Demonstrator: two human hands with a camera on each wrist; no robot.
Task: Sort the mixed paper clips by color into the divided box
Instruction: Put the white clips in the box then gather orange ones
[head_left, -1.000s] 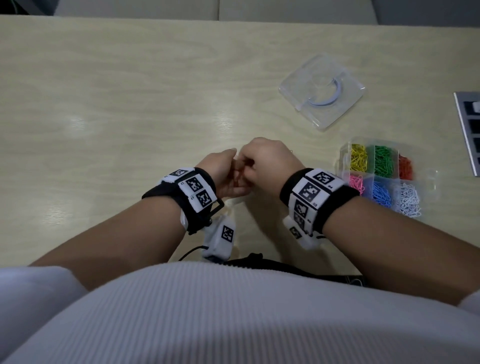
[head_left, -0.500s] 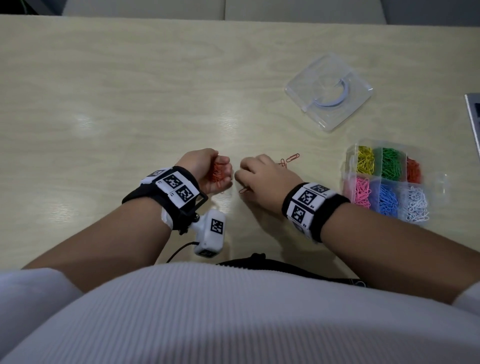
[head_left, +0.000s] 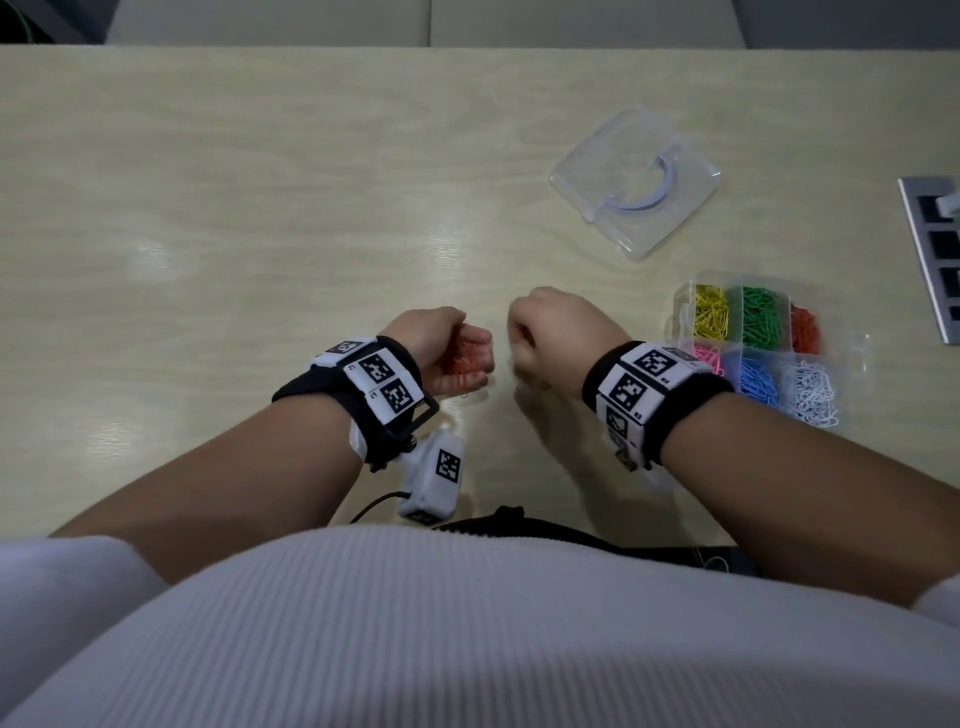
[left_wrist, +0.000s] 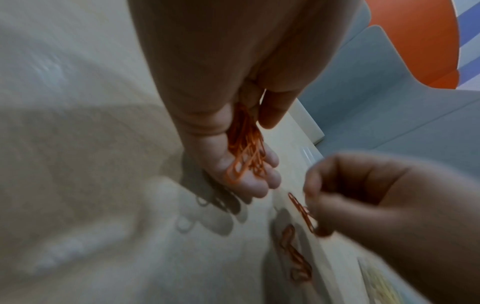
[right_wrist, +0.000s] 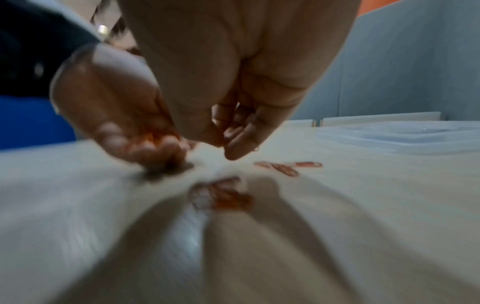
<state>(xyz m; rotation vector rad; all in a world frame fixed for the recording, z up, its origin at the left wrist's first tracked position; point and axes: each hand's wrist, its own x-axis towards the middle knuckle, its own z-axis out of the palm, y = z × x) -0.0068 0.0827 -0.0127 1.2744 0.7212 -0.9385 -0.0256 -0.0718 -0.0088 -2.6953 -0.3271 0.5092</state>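
Sitting right on the table (head_left: 260, 208): clear lid (head_left: 636, 179), divided box (head_left: 680, 312) with clips sorted by colour. Left wrist view: left hand (left_wrist: 233, 144) cups orange clips (left_wrist: 245, 152); right hand (left_wrist: 363, 195) pinches one clip (left_wrist: 301, 211). Right wrist view: loose clips (right_wrist: 226, 197) on table, blurred.

Left of the box (head_left: 681, 306) the table (head_left: 260, 208) lies bare and wide, open to a hand from the near edge out to the far one. Between the box and the two hands, a few loose orange clips (right_wrist: 283, 167) lie on the wood, low and flat. Beyond the box, toward the far edge, sits the clear lid (head_left: 636, 179), with a strip of bare table between them. Right of the box, a grey strip (head_left: 930, 265) stands at the table's edge, apart from it.
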